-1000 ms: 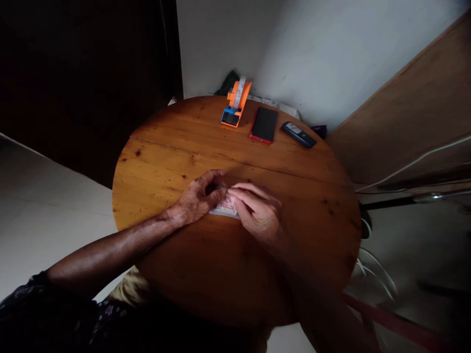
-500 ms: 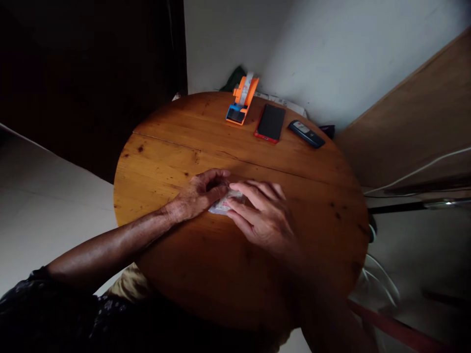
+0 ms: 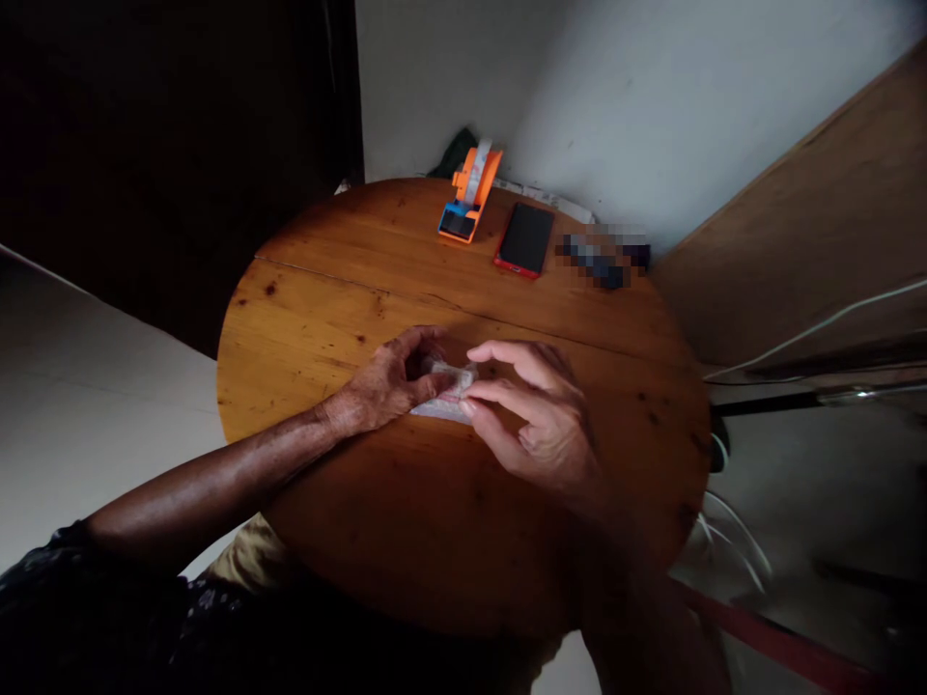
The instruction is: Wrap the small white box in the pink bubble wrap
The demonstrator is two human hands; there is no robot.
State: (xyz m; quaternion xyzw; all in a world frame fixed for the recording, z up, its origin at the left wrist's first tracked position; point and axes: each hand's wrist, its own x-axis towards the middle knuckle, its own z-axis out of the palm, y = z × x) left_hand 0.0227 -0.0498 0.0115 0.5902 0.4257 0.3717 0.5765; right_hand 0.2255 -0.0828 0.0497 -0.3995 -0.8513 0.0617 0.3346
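A small white packet with red print (image 3: 447,396) lies on the round wooden table (image 3: 325,328) near its middle. My left hand (image 3: 387,384) rests over the packet's left end, fingers curled and pressed onto it. My right hand (image 3: 540,415) is at the packet's right end, its thumb and fingertips pinching the edge and lifting it slightly. Most of the packet is hidden under the two hands.
At the table's far edge stand an orange and blue tape dispenser (image 3: 467,195), a black phone in a red case (image 3: 524,238) and a blurred dark object (image 3: 601,256). A white wall lies behind, a wooden panel (image 3: 797,222) to the right, cables (image 3: 731,541) beside the table.
My right hand has slid from lying flat over the packet to its right end, now pinching the edge with fingers raised. The left hand stays in place.
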